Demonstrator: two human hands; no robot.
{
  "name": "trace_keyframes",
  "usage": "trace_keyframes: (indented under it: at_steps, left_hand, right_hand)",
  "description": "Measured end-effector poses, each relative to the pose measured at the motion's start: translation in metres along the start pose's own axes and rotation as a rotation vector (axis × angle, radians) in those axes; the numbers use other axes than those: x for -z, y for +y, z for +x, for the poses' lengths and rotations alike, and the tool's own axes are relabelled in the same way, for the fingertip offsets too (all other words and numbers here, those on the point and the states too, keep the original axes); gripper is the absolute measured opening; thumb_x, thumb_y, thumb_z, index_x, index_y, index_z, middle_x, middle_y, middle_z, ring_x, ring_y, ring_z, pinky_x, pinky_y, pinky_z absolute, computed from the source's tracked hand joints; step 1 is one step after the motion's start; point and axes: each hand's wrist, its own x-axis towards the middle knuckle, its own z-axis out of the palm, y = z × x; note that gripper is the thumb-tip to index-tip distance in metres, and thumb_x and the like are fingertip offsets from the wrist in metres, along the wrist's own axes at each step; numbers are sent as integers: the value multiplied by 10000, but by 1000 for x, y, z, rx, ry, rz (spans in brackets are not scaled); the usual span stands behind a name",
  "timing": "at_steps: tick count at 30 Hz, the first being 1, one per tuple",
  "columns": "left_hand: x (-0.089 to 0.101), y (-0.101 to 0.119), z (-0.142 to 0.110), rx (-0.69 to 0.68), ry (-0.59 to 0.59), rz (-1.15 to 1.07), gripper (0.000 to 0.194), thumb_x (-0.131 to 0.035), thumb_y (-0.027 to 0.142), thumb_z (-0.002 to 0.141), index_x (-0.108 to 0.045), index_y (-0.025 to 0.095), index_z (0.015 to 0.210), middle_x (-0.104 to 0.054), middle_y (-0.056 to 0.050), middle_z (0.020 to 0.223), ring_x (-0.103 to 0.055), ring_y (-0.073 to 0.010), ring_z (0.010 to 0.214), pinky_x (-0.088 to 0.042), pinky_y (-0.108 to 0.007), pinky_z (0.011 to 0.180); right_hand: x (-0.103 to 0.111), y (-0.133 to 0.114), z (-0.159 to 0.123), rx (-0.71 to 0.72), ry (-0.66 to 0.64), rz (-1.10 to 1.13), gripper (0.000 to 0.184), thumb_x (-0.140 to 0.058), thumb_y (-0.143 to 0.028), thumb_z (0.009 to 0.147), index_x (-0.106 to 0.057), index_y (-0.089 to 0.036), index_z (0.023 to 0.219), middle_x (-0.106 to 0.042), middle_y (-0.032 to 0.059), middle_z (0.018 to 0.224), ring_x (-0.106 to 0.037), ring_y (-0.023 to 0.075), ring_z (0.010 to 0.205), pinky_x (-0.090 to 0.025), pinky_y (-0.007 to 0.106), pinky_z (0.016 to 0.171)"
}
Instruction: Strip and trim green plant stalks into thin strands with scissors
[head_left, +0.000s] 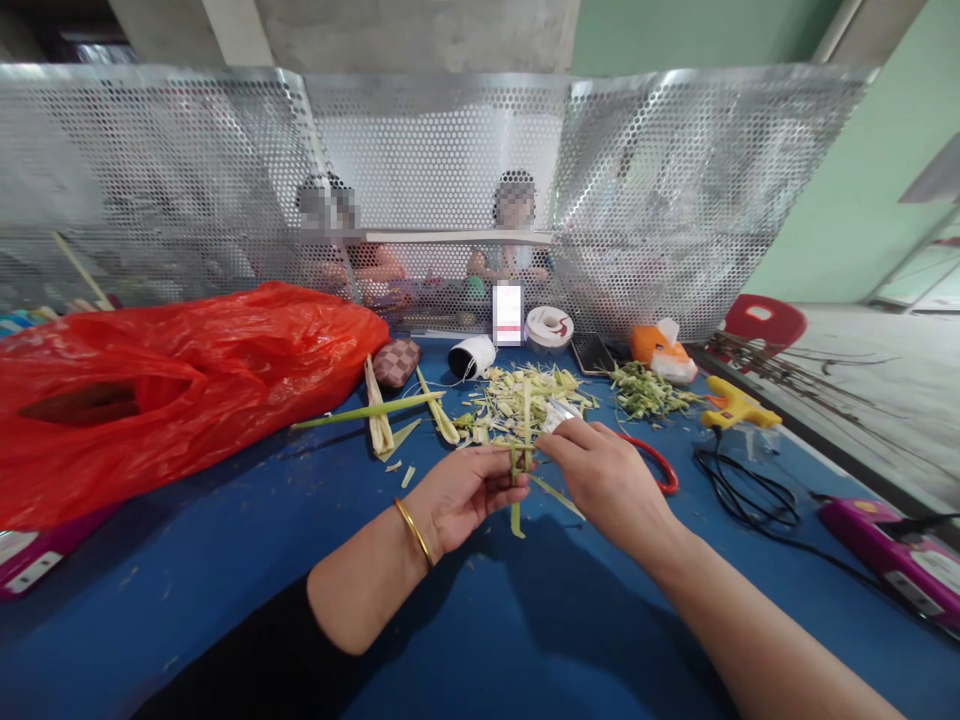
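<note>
Pale green leaf strips (516, 520), crossed over one another, are pinched in my left hand (459, 495), which wears a gold bangle. One strip stands up above the fingers and another hangs below. My right hand (604, 480) is closed, its thumb and fingertips at the right end of the crossed strips. A red handle loop (667, 470) shows to the right of this hand and a shiny metal blade (564, 408) beyond it, apparently scissors; whether the hand holds them or they lie beneath, I cannot tell. Chopped leaf scraps (529, 395) are heaped just beyond both hands.
A red plastic bag (300, 350) covers the left side. Behind the scraps are a thread spool (472, 355), a ribbon roll (550, 327) and phones. A yellow glue gun (742, 405), its cord and a purple power strip (892, 545) lie right. A perforated screen (435, 140) stands behind; people sit beyond.
</note>
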Motion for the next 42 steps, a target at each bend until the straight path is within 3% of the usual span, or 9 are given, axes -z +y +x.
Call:
trace_keyframes:
  at_steps: [6, 10, 14, 20, 25, 32, 35, 42]
  left_hand:
    - [-5, -6, -3, -43, -6, 79, 162, -566, 25, 780, -717, 83, 784, -696, -71, 742, -625, -95, 603, -536, -189, 614]
    - [-8, -6, -6, -89, 15, 96, 151, -582, 40, 760, -725, 83, 785, -698, -75, 734, -623, -105, 611, -530, -215, 640]
    - [-9, -9, -6, -102, -7, 118, 69, -664, 100, 725, -725, 87, 753, -675, -58, 693, -620, -110, 624, -527, -224, 652]
    - [-9, -8, -6, -103, 8, 128, 75, -672, 102, 724, -724, 99, 777, -675, -50, 702, -612, -103, 601, -524, -205, 599]
    - [-7, -4, -5, -86, 28, 35, 99, -648, 67, 736, -721, 102, 794, -682, -53, 736, -606, -89, 583, -539, -196, 593]
    - [-7, -5, -5, -112, 19, 109, 101, -658, 120, 761, -722, 93, 834, -705, -81, 773, -590, -67, 567, -513, -149, 558]
    - [-7, -5, -4, -138, 25, 107, 96, -685, 135, 740, -715, 101, 825, -709, -78, 781, -591, -70, 554, -514, -157, 545]
    - [-3, -5, 0, -144, 93, 41, 108, -647, 60, 721, -684, 115, 806, -701, -60, 760, -617, -91, 564, -531, -185, 549]
  right_hand:
    - [-7, -8, -2, -206, 96, 421, 103, -466, -120, 867, -535, -188, 901, -644, 28, 808, -596, 161, 726, -442, 253, 635]
    - [-10, -11, -3, -216, 139, 462, 147, -497, -136, 852, -541, -202, 975, -684, 49, 902, -638, 189, 823, -471, 295, 716]
    - [-11, -14, -3, -382, 186, 578, 136, -583, -166, 800, -556, -215, 923, -677, 18, 788, -643, 185, 750, -477, 302, 688]
    - [-17, -12, 2, -580, 208, 976, 170, -657, -223, 733, -572, -197, 878, -597, -11, 728, -566, 143, 638, -473, 284, 621]
    - [-22, -7, 5, -711, 103, 1204, 182, -699, -321, 708, -617, -178, 787, -605, -8, 701, -543, 136, 641, -439, 283, 628]
    - [-27, -11, 3, -902, -93, 1538, 339, -745, -453, 667, -610, -143, 686, -577, -25, 571, -482, 84, 521, -379, 230, 547]
    - [-23, -12, 4, -894, -61, 1576, 334, -758, -445, 654, -615, -144, 681, -609, -11, 606, -517, 92, 543, -400, 235, 571]
    - [-13, -13, 9, -764, 50, 1374, 219, -714, -362, 684, -643, -159, 642, -596, -11, 586, -519, 110, 567, -414, 256, 595]
